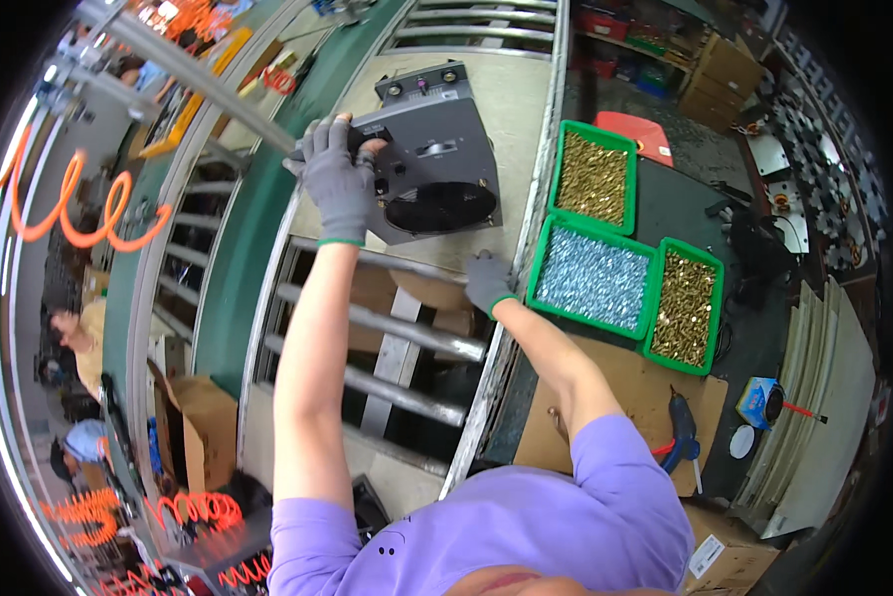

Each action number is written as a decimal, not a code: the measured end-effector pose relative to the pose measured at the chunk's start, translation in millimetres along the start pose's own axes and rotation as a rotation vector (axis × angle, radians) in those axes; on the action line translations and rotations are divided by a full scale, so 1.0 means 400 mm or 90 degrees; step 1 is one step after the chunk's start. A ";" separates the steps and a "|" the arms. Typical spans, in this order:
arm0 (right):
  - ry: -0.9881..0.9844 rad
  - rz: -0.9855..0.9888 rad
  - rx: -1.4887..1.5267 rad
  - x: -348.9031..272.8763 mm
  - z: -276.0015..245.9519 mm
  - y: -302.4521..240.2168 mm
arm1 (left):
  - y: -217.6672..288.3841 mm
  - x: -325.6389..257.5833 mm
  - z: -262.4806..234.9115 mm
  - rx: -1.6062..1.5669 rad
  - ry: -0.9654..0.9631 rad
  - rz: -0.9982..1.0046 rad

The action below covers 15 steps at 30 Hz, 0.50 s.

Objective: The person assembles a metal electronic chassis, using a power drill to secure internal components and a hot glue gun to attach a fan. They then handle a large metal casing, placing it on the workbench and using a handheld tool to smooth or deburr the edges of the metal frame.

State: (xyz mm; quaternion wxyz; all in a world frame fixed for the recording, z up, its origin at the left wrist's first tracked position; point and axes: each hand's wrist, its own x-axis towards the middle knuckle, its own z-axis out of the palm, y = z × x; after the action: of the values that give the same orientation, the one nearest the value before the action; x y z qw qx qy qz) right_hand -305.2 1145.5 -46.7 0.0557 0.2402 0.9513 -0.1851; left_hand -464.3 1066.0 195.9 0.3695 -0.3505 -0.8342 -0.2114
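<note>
A dark grey housing (pixel 431 134) with a round black grille (pixel 440 207) lies on a pale board (pixel 526 129) on the roller conveyor. My left hand (pixel 337 184), in a grey glove with a green cuff, is closed over the housing's left edge, thumb on its upper face. A narrow dark grey panel (pixel 421 84) with small knobs sits at the housing's far end. My right hand (pixel 488 282), gloved alike, is beside the conveyor's right rail, near the board's close edge. Its fingers are curled together, and what they hold, if anything, is hidden.
Green trays of brass-coloured screws (pixel 593 179), silvery screws (pixel 595 276) and more brass-coloured screws (pixel 685 308) stand right of the rail. Nearer lie cardboard (pixel 605 368) and a glue gun (pixel 681 432). Metal rollers (pixel 406 333) show before the board. Orange coiled hoses (pixel 79 223) hang left.
</note>
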 end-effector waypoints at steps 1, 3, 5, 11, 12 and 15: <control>-0.014 -0.032 -0.029 0.015 -0.041 -0.012 | -0.013 0.033 0.066 -0.018 0.008 0.008; 0.039 -0.123 0.102 -0.015 -0.121 -0.046 | -0.014 0.103 0.165 -0.005 -0.063 -0.030; 0.064 -0.232 0.222 -0.102 -0.214 -0.076 | -0.042 0.177 0.236 0.053 -0.125 0.022; 0.098 -0.259 0.385 -0.342 -0.315 0.013 | 0.084 0.101 0.231 -0.208 -0.156 0.058; 0.081 -0.234 0.396 -0.388 -0.319 0.039 | 0.116 0.034 0.216 -0.194 -0.200 0.046; 0.056 -0.160 0.388 -0.533 -0.294 0.119 | 0.173 -0.201 0.176 -0.264 -0.254 0.078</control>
State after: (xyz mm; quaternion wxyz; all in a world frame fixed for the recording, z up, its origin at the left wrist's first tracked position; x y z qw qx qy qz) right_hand -97.0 1135.8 88.0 -0.0828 0.1346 0.8757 -0.4563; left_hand -407.4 1120.6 95.9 0.1311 -0.5028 -0.8067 -0.2816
